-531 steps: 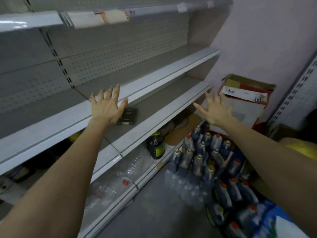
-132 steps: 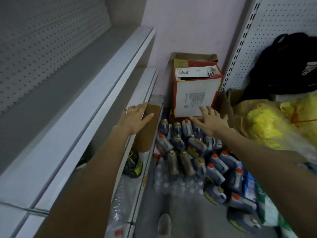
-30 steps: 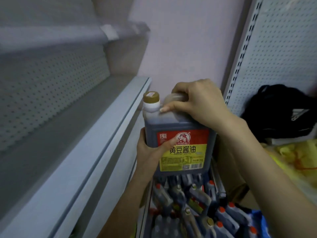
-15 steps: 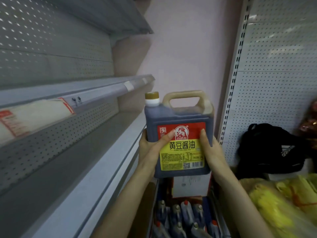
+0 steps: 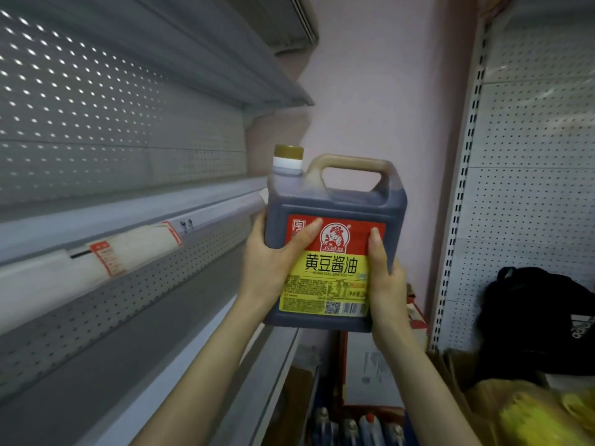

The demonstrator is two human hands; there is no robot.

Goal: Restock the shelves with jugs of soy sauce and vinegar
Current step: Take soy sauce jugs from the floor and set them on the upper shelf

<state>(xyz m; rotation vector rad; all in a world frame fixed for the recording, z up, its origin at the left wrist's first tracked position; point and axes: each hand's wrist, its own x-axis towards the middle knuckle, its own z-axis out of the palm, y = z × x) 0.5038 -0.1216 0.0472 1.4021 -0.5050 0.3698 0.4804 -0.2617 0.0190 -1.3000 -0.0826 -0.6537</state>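
1. Dark-brown soy sauce jug [image 5: 336, 201] is hanging upright in the air, held in front of the pink wall [image 5: 370, 91] and at the right end of the grey shelves [image 5: 135, 220]; whether it is touching the shelf edge cannot be told.
2. The left hand [image 5: 273, 255] is gripping the jug's left side, its thumb lying across the red part of the label and its fingers wrapping behind.
3. The right hand [image 5: 384, 278] is gripping the right side, thumb pressing on the label's right edge, fingers curling round the back.
4. The gold cap [image 5: 288, 151] is pointing up at the jug's top left, and the moulded handle [image 5: 351, 162] beside it is standing free of both hands.
5. A price strip [image 5: 106, 255] with a red-edged tag is running along the shelf front at the left.
6. A white pegboard panel [image 5: 531, 188] is standing at the right, with a black backpack [image 5: 541, 317] resting below it and a yellow bag [image 5: 531, 413] lying in the lower right corner.
7. More jugs [image 5: 354, 426] are standing low down beneath the held one, near a red and white carton [image 5: 370, 365].
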